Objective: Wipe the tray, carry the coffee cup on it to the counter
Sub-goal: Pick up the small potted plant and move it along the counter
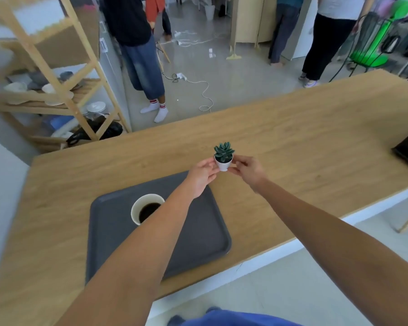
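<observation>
A long wooden counter (292,128) fills the room's near side, with people standing on the grey floor far behind it. On the counter lies a dark grey tray (198,231), near the front edge. A paper coffee cup (146,208) full of dark coffee stands upright on the tray's left part, partly hidden under the left arm.

Both hands are past the tray, farther away and to the right. The left hand (201,176) and the right hand (246,169) each pinch a side of a small white plant pot (223,158), so both grips are busy. I cannot tell if the pot is touching the counter.

The cup lies near and left of the hands, so the left hand is closer to it. The tray's long side runs near to far.
</observation>
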{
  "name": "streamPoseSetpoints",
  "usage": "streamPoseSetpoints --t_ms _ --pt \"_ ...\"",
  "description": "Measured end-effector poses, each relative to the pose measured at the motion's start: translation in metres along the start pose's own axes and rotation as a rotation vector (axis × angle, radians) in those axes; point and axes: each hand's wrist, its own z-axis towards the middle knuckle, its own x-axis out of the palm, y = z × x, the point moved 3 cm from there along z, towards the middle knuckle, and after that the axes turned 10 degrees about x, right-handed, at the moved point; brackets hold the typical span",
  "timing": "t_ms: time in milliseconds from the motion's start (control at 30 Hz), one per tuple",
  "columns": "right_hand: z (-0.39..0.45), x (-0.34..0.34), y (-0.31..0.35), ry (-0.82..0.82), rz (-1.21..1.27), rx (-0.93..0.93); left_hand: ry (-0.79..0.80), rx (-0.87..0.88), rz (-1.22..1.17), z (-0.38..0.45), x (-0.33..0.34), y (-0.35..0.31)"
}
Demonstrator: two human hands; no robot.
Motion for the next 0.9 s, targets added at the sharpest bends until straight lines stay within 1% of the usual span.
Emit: streamPoseSetpoints --t_ms 67,200,433,633,900 --pt "0.007 0.018 0.019 0.041 -0.030 -0.026 -0.023 0.033 0.003 0.002 -0.017 -0.014" --pt "0.013 0.069 0.056 0.147 -0.075 -0.089 -0.123 0.089 0.008 -0.003 -0.064 -0.042" --pt "0.042 0.194 0.091 0.292 -0.151 -0.118 -0.287 0.144 0.039 -0.021 -0.181 -0.068" --pt "0.050 0.320 0.104 0.400 -0.262 -0.124 -0.443 0.102 0.058 -0.043 -0.300 -0.071" --pt "0.073 0.447 0.104 0.443 -0.382 -0.135 -0.564 0.068 0.015 -0.056 -0.415 -0.065"
